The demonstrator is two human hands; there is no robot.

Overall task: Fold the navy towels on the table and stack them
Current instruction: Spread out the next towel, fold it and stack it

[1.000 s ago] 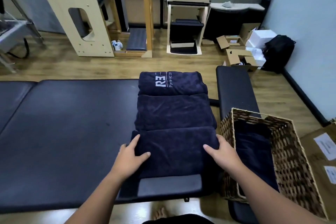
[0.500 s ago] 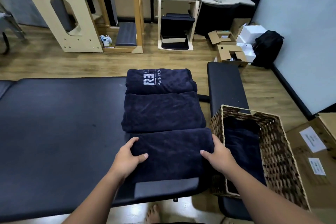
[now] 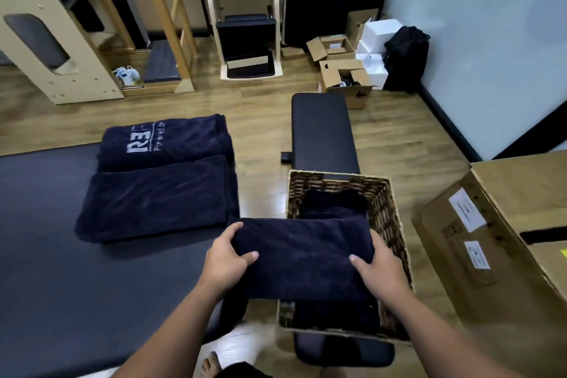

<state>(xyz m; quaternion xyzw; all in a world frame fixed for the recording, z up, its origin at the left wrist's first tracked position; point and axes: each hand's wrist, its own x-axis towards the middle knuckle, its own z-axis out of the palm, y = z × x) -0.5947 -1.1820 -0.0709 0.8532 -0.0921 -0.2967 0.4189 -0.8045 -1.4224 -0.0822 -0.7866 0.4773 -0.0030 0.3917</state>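
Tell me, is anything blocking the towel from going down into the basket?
Nothing visible does. Both hands, left hand and right hand, hold the folded navy towel over the open wicker basket, which already holds dark towels.

Floor: wood-look planks (image 3: 264, 107).
Padded bench: black (image 3: 322, 132), beside the worktop, running away from the camera.
Large carton: brown (image 3: 503, 224), white labels, at right on the floor.
Open cartons: two (image 3: 346, 80), near the far wall.
White boxes: stacked (image 3: 380, 32), just beside a black bag (image 3: 405, 55).
Wooden arched frame: far left (image 3: 46, 40).
Cream shelf unit: far centre (image 3: 245, 24).
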